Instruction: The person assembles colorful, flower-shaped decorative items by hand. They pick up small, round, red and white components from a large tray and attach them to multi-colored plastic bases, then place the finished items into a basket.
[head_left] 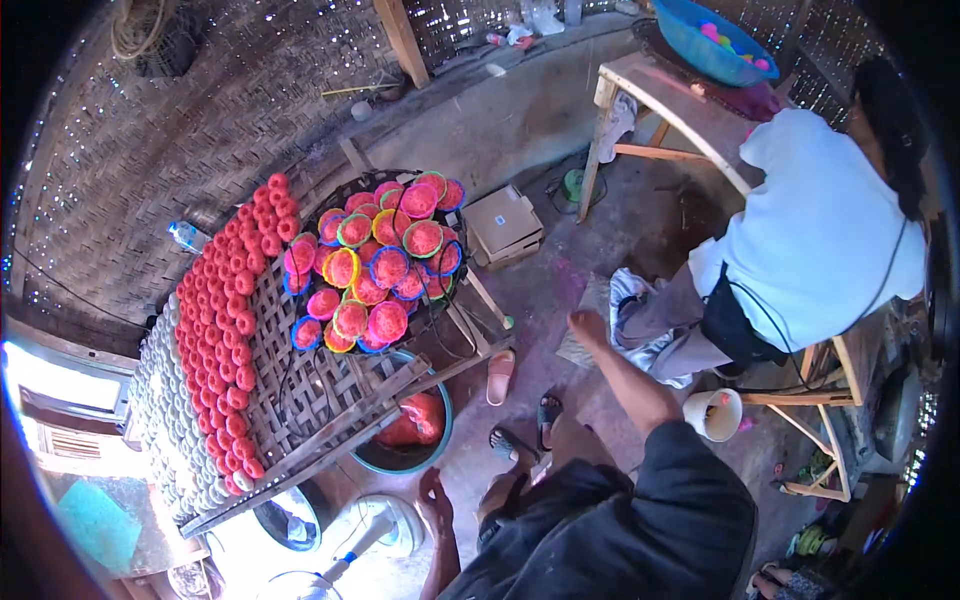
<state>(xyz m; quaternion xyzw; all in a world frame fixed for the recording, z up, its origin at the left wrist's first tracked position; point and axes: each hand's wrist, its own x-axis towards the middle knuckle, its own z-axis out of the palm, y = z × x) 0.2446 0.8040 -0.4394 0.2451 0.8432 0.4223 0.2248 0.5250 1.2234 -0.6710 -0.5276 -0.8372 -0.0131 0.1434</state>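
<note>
My left hand (434,502) hangs low beside the rack, its fingers loosely bent and apart, with nothing visible in it. My right hand (587,326) is held forward over the floor, fingers curled into a loose fist; nothing shows in it. To the left, a woven bamboo rack (283,345) carries rows of red ring-shaped pieces (226,330) and, farther left, pale ring-shaped pieces (165,400). Small colourful plastic baskets (388,267) with red insides lie heaped on its far right part. Neither hand touches the rack or the baskets.
Under the rack's near edge stands a tub (402,463) holding something red. A white fan-like object (385,525) is near my left hand. At right a person in a white top (820,230) sits by a wooden table (690,100), near a white bucket (713,414). Cardboard boxes (503,222) lie beyond the rack.
</note>
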